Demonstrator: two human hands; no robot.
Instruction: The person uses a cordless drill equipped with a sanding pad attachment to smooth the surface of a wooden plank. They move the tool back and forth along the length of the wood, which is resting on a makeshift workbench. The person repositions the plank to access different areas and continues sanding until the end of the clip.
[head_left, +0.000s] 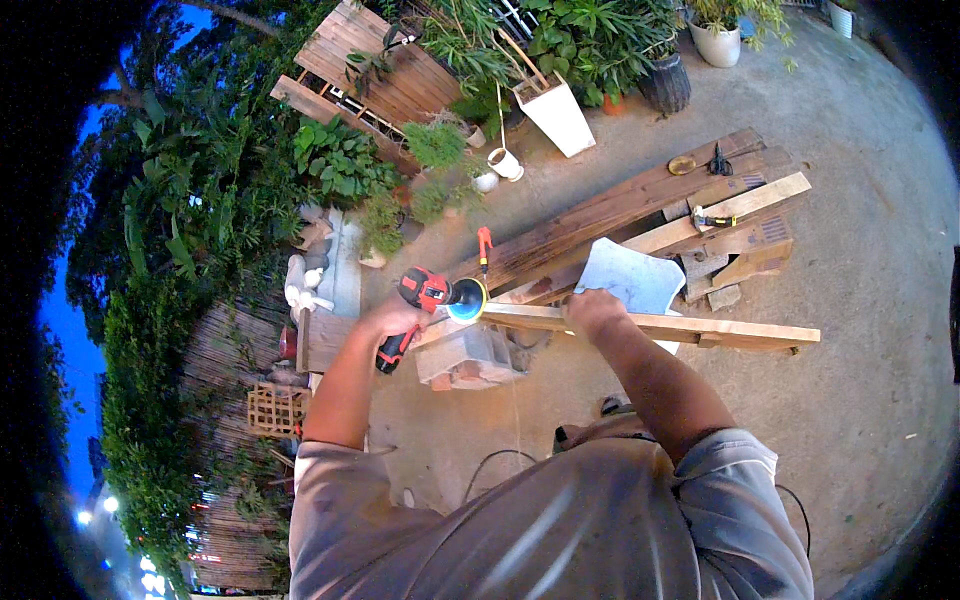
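Note:
My left hand [398, 318] is wrapped round the grip of a red and black cordless drill [424, 288]. A round blue disc [467, 300] with a yellowish rim is fitted to the drill's front. That disc sits at the left end of a long pale wooden plank [730, 327]; whether it touches the wood I cannot tell. Farther right along the same plank, my right hand [597, 310] is closed over it from above. A pale blue-white flat panel [632, 275] shows just beyond that hand.
Darker boards [620, 205] lie beyond, with a hammer [713, 219] and a roll of tape [681, 164] on the pile. An orange-handled tool [485, 245] stands near the disc. A clear box [470, 360] is below the plank. Potted plants [556, 110] line the far side.

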